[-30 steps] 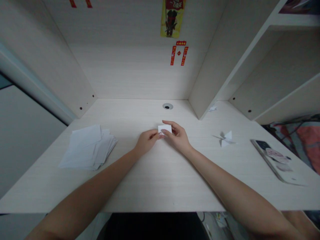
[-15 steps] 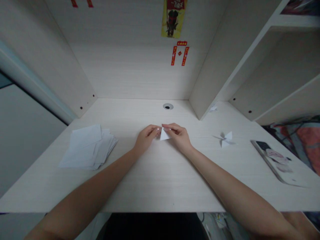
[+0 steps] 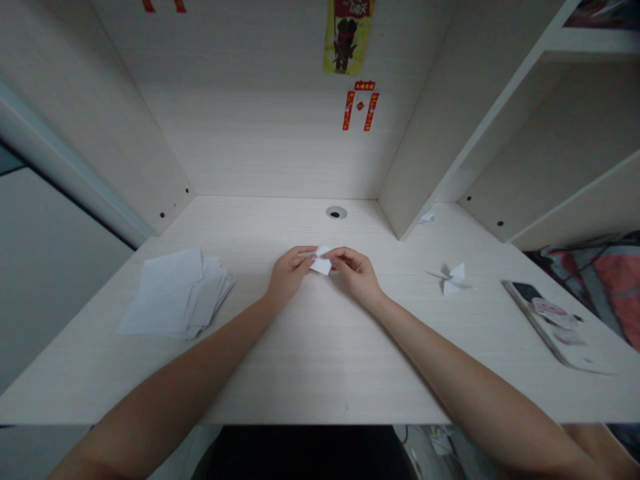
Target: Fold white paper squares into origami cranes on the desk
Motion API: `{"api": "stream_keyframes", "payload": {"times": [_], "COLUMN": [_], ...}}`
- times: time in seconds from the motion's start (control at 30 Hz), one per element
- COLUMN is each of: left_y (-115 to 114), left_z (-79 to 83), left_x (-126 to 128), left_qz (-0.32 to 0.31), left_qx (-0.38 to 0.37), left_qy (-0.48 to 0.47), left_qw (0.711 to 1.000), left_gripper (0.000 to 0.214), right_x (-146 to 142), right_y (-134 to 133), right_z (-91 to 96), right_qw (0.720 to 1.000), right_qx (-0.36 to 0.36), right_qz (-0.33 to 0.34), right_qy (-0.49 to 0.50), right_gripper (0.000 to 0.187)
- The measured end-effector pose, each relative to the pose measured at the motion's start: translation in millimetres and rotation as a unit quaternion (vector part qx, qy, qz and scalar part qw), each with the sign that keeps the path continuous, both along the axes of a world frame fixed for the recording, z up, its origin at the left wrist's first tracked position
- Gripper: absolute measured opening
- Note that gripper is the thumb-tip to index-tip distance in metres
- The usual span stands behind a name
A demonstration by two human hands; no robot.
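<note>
Between my hands, just above the middle of the desk, is a small folded piece of white paper [image 3: 321,265]. My left hand [image 3: 291,272] pinches its left side between thumb and fingers. On its right edge, the thumb and forefinger of my right hand [image 3: 356,270] are closed. The paper's folds are too small to make out fully. Off to the right stands a folded white paper pinwheel shape [image 3: 453,279]. A loose stack of white paper sheets [image 3: 173,293] lies to the left of my left forearm.
A phone in a pale case [image 3: 555,327] lies at the desk's right side. A cable hole [image 3: 337,213] sits near the back panel. An upright divider [image 3: 407,180] rises at the back right, with a small white scrap [image 3: 427,217] behind it. Dark and red fabric [image 3: 600,273] borders the right edge.
The folded paper has turned and shifted slightly left, and more of it shows between the hands. My left hand now grips it at its left side.
</note>
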State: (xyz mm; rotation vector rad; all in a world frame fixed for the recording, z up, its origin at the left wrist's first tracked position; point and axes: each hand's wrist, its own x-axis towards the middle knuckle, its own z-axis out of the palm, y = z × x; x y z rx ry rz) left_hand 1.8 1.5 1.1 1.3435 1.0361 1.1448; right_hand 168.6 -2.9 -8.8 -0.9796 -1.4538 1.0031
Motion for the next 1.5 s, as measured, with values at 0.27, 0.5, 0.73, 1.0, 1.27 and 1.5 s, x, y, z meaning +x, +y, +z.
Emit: {"api": "stream_keyframes", "payload": {"times": [0.27,0.5,0.73,1.0,1.27,1.5], "left_y": [1,0,1,0,-3,-6], "left_z": [1.2,4.0,-1.0,-1.6,3.3,5.1], "left_x": [0,-1,0,1,3,3], "left_qz": [0.026,0.023,0.003,0.008,-0.006,0.021], "left_qx": [0.001,0.018,0.012,0.011,0.024,0.026], "left_qy": [-0.035,-0.019,-0.044,-0.037,-0.010,0.019], "left_qw": [0.999,0.999,0.999,0.999,1.000,0.999], "left_gripper": [0.035,0.029,0.027,0.029,0.033,0.033], "right_x": [-2,-4,-3,-5,-5,-5], "right_y": [-5,-5,-1,-2,-3,-3], "right_z": [-0.7,5.6,3.3,1.9,7.1,7.5], "right_qw": [0.993,0.999,0.998,0.995,0.993,0.994], "right_qx": [0.062,0.005,-0.031,-0.064,-0.070,-0.062], "right_qz": [0.039,-0.013,-0.041,-0.031,-0.036,-0.034], "right_qy": [-0.089,-0.047,0.025,0.067,0.085,0.088], "right_gripper": [0.037,0.028,0.017,0.023,0.021,0.020]}}
